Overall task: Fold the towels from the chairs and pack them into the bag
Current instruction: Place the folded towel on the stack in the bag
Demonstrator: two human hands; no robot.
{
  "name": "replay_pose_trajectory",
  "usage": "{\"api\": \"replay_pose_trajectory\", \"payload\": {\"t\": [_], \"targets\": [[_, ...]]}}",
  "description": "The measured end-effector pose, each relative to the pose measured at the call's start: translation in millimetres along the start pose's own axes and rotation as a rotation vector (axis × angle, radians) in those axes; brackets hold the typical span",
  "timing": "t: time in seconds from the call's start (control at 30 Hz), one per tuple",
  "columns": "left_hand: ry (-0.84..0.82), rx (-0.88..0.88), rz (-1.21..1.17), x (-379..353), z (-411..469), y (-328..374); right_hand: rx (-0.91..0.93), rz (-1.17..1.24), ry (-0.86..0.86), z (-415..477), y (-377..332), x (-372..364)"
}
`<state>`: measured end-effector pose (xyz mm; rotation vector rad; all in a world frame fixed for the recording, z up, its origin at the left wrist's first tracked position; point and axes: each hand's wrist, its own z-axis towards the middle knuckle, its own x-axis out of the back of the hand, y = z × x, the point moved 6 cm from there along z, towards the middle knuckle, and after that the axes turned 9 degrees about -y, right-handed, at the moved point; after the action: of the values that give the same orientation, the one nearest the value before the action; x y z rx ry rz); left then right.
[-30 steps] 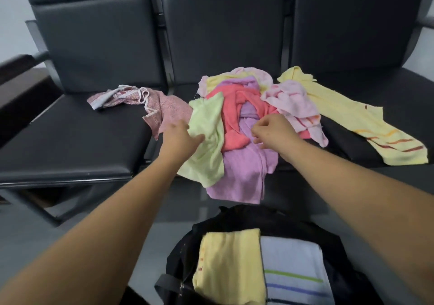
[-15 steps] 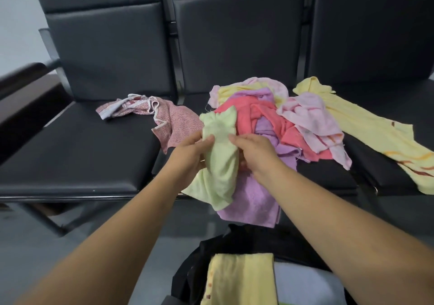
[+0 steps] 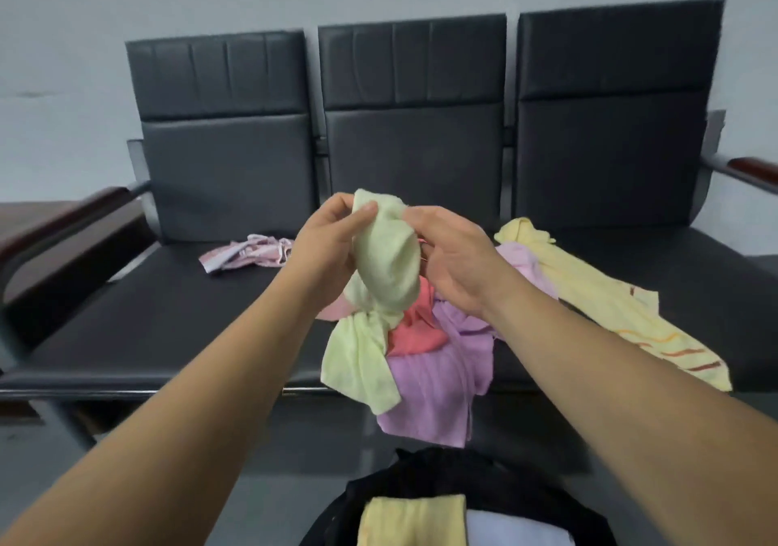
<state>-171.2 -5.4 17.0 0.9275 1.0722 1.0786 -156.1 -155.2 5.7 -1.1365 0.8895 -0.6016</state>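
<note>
A pale green towel (image 3: pixel 379 293) hangs bunched between my hands, lifted above the middle seat. My left hand (image 3: pixel 324 246) pinches its top edge, and my right hand (image 3: pixel 450 251) grips it from the right side. Below it lies a heap with a purple towel (image 3: pixel 438 385) and a coral towel (image 3: pixel 414 329). A long yellow striped towel (image 3: pixel 598 301) stretches across the right seat, and a pink patterned towel (image 3: pixel 248 253) lies on the left seat. The black bag (image 3: pixel 421 474) sits open at the bottom, holding a folded yellow towel (image 3: pixel 410 522) and a white one (image 3: pixel 505 531).
Three joined black chairs (image 3: pixel 412 124) stand against a grey wall. Brown armrests flank them, one at the left (image 3: pixel 63 217) and one at the right (image 3: pixel 753 166). Grey floor lies between the seat front and the bag.
Both hands have raised the green towel up off the heap. The view has tilted upward, showing the chair backs and wall.
</note>
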Motion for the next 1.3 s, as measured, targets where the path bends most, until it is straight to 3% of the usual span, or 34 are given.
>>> {"api": "replay_pose_trajectory", "payload": {"t": [0.07, 0.17, 0.27, 0.53, 0.7, 0.8, 0.87, 1.07, 1.17, 1.3], "targets": [[-0.004, -0.017, 0.022, -14, 2, 33, 0.074, -0.183, -0.061, -10, -28, -13], [-0.103, -0.062, 0.063, -39, 0, 77, 0.17, -0.5, 0.084, -19, -70, -17], [-0.155, -0.137, 0.162, -58, -7, 116, 0.199, -0.447, 0.135, -35, -114, -20], [-0.01, -0.135, 0.177, -73, -14, 172, 0.156, -0.376, 0.065, -69, -187, -35], [-0.254, -0.125, 0.559, -91, -30, 181, -0.018, -0.162, 0.127, -84, -194, -25], [-0.213, -0.174, 1.103, -89, -39, 189, -0.124, -0.103, 0.182, -89, -194, -8], [-0.193, -0.185, 1.26, -91, -43, 188, -0.17, -0.141, 0.2, -93, -193, 1], [-0.567, -0.017, 0.69, -127, -54, 131, -0.282, -0.209, 0.06, -101, -176, -6], [-0.433, -0.073, 0.663, -136, -56, 125, -0.262, -0.09, 0.003, -101, -176, -11], [-0.197, -0.083, 0.595, -126, -53, 132, -0.109, -0.19, 0.133, -104, -181, 2]]}}
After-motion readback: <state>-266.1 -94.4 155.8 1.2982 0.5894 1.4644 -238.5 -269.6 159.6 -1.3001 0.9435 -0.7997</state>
